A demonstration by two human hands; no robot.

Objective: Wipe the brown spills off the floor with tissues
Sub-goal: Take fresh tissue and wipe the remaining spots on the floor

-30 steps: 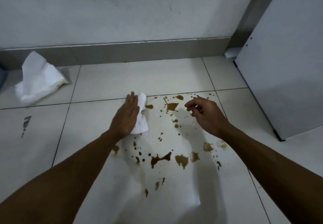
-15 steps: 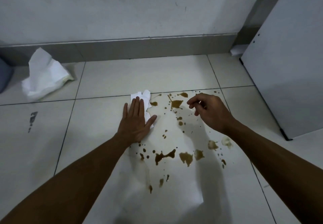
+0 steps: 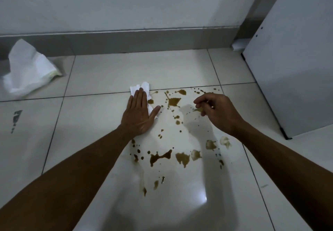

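Brown spills (image 3: 173,101) lie scattered over the white floor tile (image 3: 100,158) in the head view, the only view supplied: one cluster near the grout line ahead, a second band (image 3: 160,156) nearer the person, and smaller drops between. Two paler patches (image 3: 225,141) at the right look partly smeared.

Left hand (image 3: 139,115): fingers straight and together, thumb spread, palm pressed flat on a folded white tissue (image 3: 144,88) at the left edge of the far cluster. The tissue shows past the fingertips and beside the thumb; its visible part looks clean.

Right hand (image 3: 216,111): raised over the spills, fingers loosely curled, thumb and forefinger close together. Whether they pinch anything cannot be told.

A crumpled pack of tissues (image 3: 28,70) lies well apart at the left, against the grey skirting (image 3: 126,39). A white panel (image 3: 295,59) stands at the right.

Assessment: wiping has barely begun; nearly all stains remain. Recommended: sweep the tissue rightward through the far cluster under even palm pressure, gathering liquid inward rather than spreading it, and refold or replace the tissue once soaked. Risk: dragging wet liquid into the grout line.
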